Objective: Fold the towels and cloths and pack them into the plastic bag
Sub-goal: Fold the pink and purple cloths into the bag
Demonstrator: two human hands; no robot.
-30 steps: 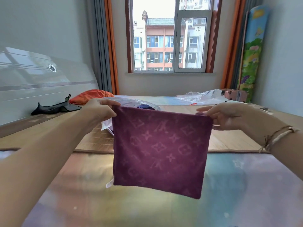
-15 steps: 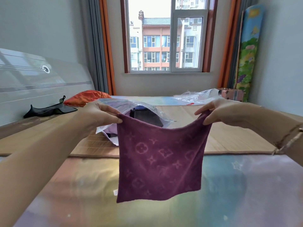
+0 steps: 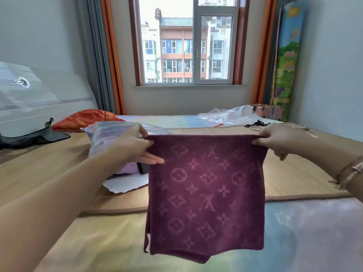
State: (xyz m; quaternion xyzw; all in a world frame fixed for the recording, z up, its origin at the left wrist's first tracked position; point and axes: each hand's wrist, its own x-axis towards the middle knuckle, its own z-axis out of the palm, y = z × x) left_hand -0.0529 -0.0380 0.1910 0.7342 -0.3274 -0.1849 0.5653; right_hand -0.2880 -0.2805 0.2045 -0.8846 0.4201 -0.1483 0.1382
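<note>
- The bed [image 3: 294, 173] fills the lower view, covered by a woven bamboo mat [image 3: 290, 179] with a pastel rainbow sheet [image 3: 294, 232] nearest the camera.
- A window [image 3: 186, 42] in the far wall shows apartment blocks, with orange-edged curtains on both sides.
- The maroon towel [image 3: 206, 193] hangs in the air above the bed, doubled over (a second layer shows at its bottom edge) and stretched flat along its top edge between the two hands.
- A clear plastic bag [image 3: 110, 138] holding lilac cloth lies on the mat behind the left forearm.
- An orange pillow [image 3: 86, 118] lies at the far left.
- The left hand [image 3: 135, 148] pinches the towel's top left corner, lower fingers straight.
- The right hand [image 3: 279, 140] pinches the top right corner.
</note>
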